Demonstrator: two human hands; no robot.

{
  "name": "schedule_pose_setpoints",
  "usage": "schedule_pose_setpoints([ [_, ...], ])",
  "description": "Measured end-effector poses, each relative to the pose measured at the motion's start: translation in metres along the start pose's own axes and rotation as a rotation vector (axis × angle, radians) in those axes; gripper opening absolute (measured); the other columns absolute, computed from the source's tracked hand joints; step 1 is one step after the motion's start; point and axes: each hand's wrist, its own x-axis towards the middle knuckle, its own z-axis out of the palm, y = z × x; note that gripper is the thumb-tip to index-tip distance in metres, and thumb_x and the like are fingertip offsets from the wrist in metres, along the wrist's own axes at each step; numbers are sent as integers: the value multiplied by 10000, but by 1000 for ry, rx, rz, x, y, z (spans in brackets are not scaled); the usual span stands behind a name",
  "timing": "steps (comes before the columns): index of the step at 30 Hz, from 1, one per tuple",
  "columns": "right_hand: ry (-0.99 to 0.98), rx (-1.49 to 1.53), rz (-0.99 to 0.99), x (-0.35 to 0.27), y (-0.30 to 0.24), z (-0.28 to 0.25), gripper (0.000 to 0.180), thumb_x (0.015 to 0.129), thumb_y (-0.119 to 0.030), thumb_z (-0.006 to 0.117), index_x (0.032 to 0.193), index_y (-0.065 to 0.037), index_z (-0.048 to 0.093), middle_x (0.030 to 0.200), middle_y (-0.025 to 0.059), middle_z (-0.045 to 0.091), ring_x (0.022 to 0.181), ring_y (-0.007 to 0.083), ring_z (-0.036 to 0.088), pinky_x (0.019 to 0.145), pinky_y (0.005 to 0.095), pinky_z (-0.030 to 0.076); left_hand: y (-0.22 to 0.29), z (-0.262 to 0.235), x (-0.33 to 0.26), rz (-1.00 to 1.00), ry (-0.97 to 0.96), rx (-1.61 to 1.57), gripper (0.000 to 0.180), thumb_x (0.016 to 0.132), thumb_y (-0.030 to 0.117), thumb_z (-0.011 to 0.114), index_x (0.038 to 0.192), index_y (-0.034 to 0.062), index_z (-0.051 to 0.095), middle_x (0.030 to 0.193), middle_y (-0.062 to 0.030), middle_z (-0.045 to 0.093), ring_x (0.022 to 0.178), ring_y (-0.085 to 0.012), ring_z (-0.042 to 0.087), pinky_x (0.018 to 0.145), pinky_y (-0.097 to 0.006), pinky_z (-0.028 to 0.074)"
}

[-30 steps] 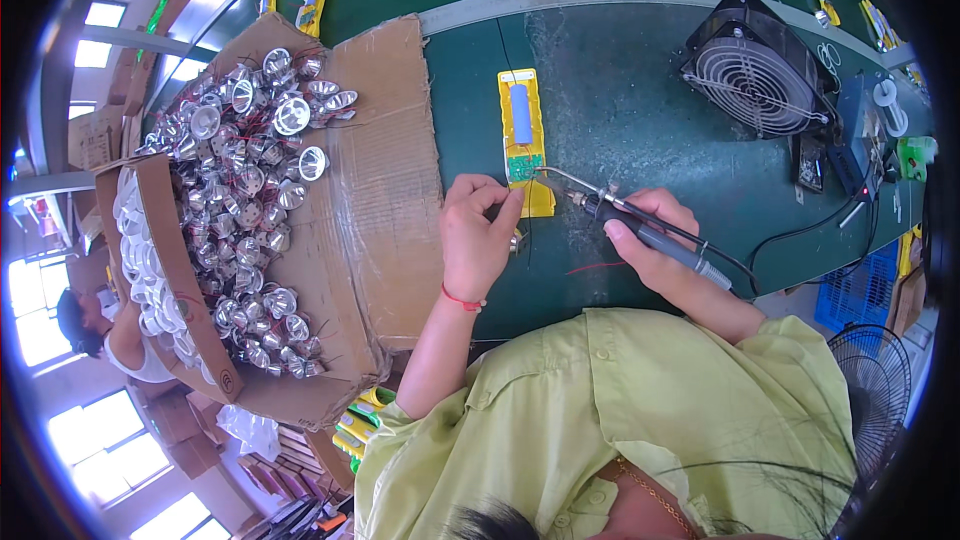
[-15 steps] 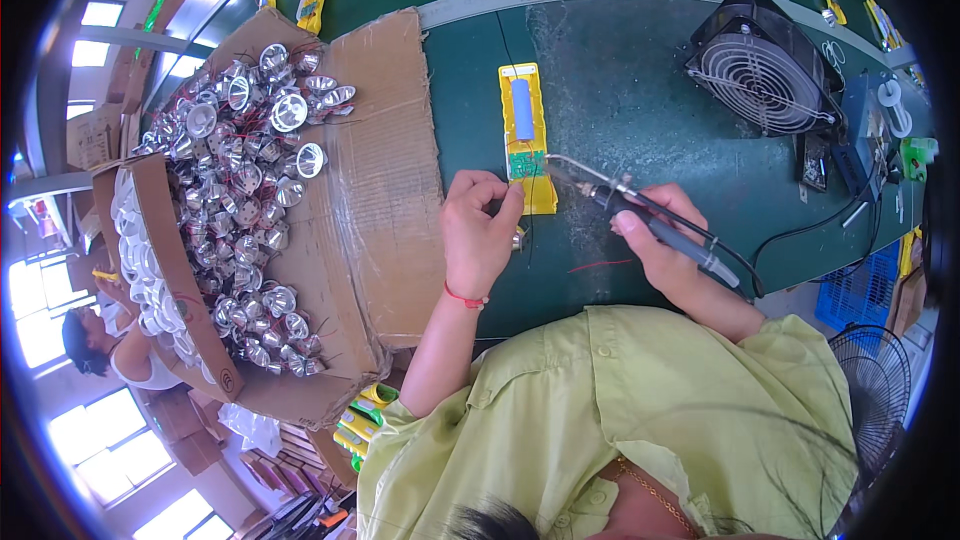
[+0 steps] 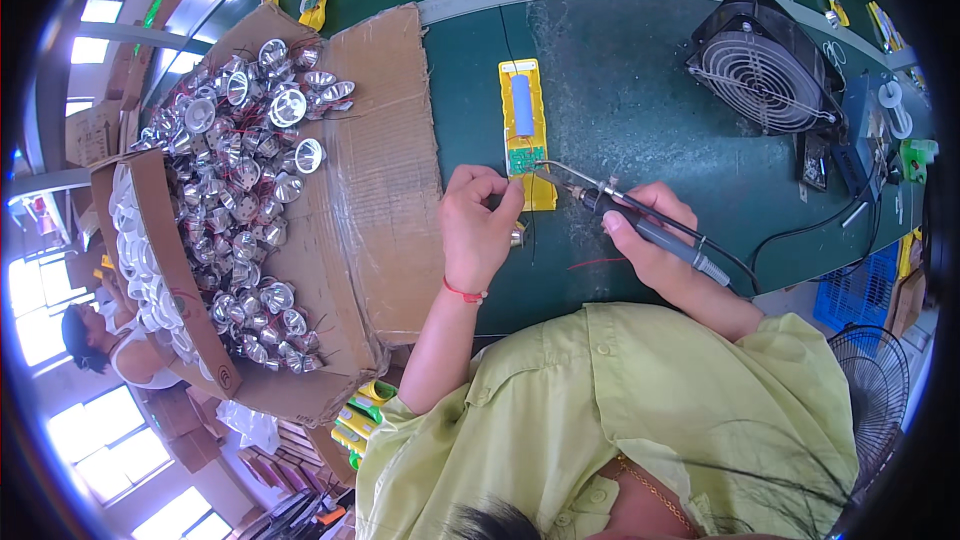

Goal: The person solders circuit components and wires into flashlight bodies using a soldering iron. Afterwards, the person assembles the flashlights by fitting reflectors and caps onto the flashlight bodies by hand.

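A yellow flashlight housing [image 3: 541, 197] lies lengthwise on the green bench, holding a blue cylindrical battery [image 3: 522, 106] and a small green circuit board [image 3: 523, 156]. My left hand [image 3: 476, 232] is at the board's lower left edge, thumb and forefinger pinched together; whatever is between them is too small to make out. In my right hand [image 3: 652, 252] is a soldering iron [image 3: 607, 205] with a thin metal feed tube along it, its tip at the board's lower right edge. A silvery lamp reflector [image 3: 517, 235] shows partly beside my left hand.
On the left, a cardboard box [image 3: 385, 180] holds a heap of wired reflectors [image 3: 245, 175]; white rings [image 3: 150, 280] fill a smaller carton. A black fan [image 3: 755, 70] stands at the back right. A red wire [image 3: 595, 263] lies near the bench edge. Another person [image 3: 140, 355] is at far left.
The soldering iron's tip has moved slightly left and nearer to me, down to the board's lower right edge. My right hand has shifted a little left with it; my left hand keeps its pinch.
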Motion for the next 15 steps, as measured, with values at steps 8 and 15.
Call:
schedule_pose_setpoints([
  [8, 107, 289, 38, -4, 2, -7, 210, 815, -109, 658, 909, 12, 514, 769, 74, 632, 702, 83, 591, 624, 210, 472, -3, 1, 2, 11, 25, -30, 111, 754, 65, 666, 721, -37, 637, 792, -61, 545, 626, -110, 531, 526, -240, 431],
  [15, 90, 310, 61, -9, 7, -7, 209, 807, -112, 663, 907, 3, 521, 770, 49, 621, 699, 66, 574, 612, 201, 458, 4, -1, 0, 28, 29, 23, 121, 750, 71, 667, 710, -37, 632, 772, -62, 548, 613, -115, 528, 532, -248, 422],
])
